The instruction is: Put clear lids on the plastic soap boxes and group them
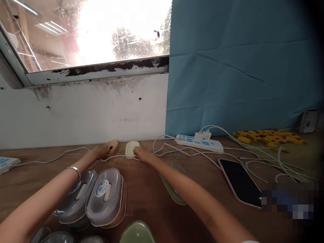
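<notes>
Both my arms reach far across a brown wooden table towards the wall. My left hand [99, 151], with a silver bangle on its wrist, holds a small peach-coloured oval piece [112, 146]. My right hand [142, 154] has its fingertips on a small cream oval piece [131, 148] lying beside the peach one. A white cable runs under both pieces. Near my left forearm stand two oval lidded containers [106, 195] with clear lids and round labels.
A white power strip [199, 142] with plugged chargers and several white cables lies to the right. A phone [240, 182] lies face up with a dark screen. A green oval lid [173, 185] lies under my right arm. Yellow blocks [270, 137] sit at the far right.
</notes>
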`<control>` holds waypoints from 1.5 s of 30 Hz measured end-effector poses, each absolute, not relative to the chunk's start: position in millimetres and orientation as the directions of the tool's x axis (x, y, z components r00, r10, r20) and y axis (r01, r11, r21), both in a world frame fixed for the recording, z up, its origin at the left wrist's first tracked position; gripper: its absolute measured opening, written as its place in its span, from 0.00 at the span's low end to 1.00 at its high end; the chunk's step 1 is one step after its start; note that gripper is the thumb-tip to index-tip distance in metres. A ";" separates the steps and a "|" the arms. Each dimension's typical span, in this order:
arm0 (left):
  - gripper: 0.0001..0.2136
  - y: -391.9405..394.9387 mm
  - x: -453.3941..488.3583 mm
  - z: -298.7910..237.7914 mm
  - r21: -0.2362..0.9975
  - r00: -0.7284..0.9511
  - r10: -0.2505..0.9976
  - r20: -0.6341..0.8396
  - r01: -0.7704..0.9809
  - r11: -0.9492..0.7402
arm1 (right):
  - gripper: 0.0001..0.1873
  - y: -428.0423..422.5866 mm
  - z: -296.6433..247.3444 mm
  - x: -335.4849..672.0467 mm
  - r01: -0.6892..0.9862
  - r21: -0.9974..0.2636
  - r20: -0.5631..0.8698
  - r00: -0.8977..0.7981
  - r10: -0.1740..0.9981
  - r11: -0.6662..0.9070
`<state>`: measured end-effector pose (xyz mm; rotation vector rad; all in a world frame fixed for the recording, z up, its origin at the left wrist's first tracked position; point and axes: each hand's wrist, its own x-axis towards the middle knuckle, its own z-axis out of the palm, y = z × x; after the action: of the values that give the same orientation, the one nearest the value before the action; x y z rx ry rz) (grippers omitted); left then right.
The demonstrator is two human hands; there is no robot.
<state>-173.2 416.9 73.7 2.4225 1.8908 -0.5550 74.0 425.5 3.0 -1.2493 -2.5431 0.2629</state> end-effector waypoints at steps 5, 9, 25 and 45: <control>0.14 407.0 -160.6 87.4 -0.283 0.198 0.951 -0.239 0.922 -0.264 | 0.14 415.5 24.9 96.6 0.784 -0.350 0.221 -0.463 0.858 0.513; 0.14 394.0 -157.1 120.4 -0.331 0.176 0.971 -0.162 0.917 -0.221 | 0.09 369.5 54.1 125.1 0.753 -0.407 0.289 -0.431 0.855 0.518; 0.11 168.9 9.6 145.8 -0.288 0.583 0.808 0.083 0.790 -0.541 | 0.09 119.9 8.7 201.6 0.532 -0.682 0.271 -0.453 0.850 0.501; 0.12 122.2 75.6 77.6 -0.212 0.552 0.822 -0.138 0.795 -0.569 | 0.07 141.0 -32.5 206.3 -0.043 -0.996 0.085 -0.049 0.995 0.083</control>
<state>75.6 122.2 77.6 2.8759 1.5057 -0.3646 206.3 141.0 -32.5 -1.0924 -1.2543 1.2030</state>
